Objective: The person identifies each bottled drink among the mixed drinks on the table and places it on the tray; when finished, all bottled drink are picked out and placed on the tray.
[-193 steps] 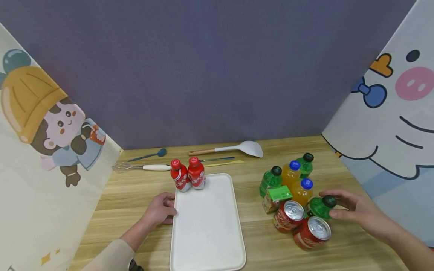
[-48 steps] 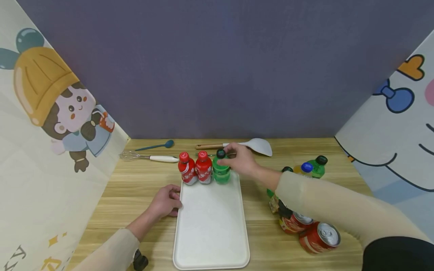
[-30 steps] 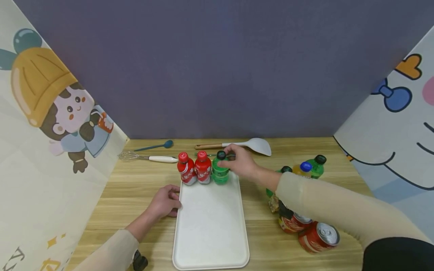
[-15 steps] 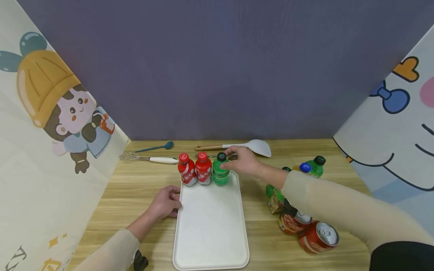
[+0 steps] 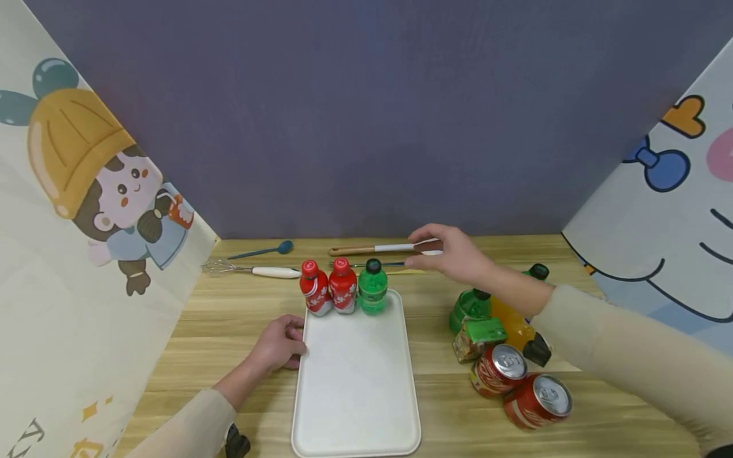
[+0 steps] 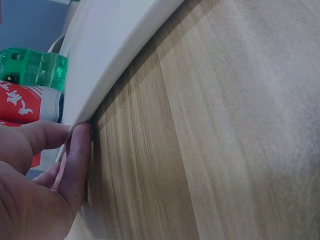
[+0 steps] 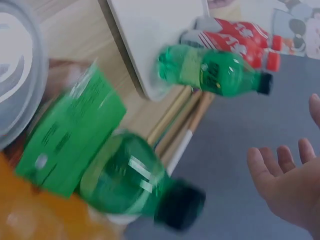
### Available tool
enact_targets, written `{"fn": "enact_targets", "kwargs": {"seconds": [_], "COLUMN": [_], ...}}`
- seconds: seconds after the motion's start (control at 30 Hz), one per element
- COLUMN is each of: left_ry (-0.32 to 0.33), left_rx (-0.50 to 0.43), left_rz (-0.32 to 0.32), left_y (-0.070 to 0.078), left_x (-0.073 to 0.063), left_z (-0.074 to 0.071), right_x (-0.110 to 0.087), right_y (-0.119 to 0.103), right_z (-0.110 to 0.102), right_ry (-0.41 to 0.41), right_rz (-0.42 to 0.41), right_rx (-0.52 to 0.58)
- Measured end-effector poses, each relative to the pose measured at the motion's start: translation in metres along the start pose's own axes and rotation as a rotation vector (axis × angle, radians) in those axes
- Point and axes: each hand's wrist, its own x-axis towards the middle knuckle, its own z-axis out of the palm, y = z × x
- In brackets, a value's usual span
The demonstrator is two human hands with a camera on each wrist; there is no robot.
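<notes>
A white tray (image 5: 356, 381) lies on the wooden table. Along its far edge two red bottles (image 5: 316, 289) and a green bottle (image 5: 373, 289) stand upright in a row. My left hand (image 5: 279, 342) holds the tray's left rim; in the left wrist view its thumb and fingers pinch that rim (image 6: 112, 75). Over the back of the table, right of the green bottle, my right hand (image 5: 455, 254) is held apart from everything with fingers spread and nothing in them. It overlaps the head of a white spatula (image 5: 395, 248) in the head view.
At the right stand two red soda cans (image 5: 538, 402), a green-topped carton (image 5: 478, 337), more green bottles (image 5: 466, 312) and orange drink (image 5: 509, 321), partly hidden by my right arm. A whisk (image 5: 252, 270) and a blue spoon (image 5: 263, 249) lie at the back left.
My right hand has carried a green bottle from the right-hand group to the tray beside the red bottles, let go, and drawn back to the right. The left hand has stayed at the rim.
</notes>
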Motion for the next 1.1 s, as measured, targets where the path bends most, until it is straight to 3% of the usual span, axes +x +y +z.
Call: {"fn": "enact_targets", "kwargs": {"seconds": [0.23,0.6,0.83,1.1], "left_ry": [0.001,0.0,-0.005,-0.005], "left_rx": [0.001,0.006,0.014,-0.001], "left_rz": [-0.011,-0.006,-0.005,-0.014], "left_y": [-0.002,-0.003,-0.001,-0.001], "left_x": [0.002,0.002,0.001,0.0], "left_z": [-0.001,-0.001,-0.001,-0.001], "right_x": [-0.031,-0.077,-0.1,-0.119], "right_y": [0.001,0.029,0.059,0.095], "right_z": [-0.039,-0.085,-0.105,-0.112], "right_ry": [0.08,0.245,0.297,0.3], "right_rz": [0.042,0.158,0.208,0.273], "right_rx": [-0.07,-0.146,-0.214,-0.18]}}
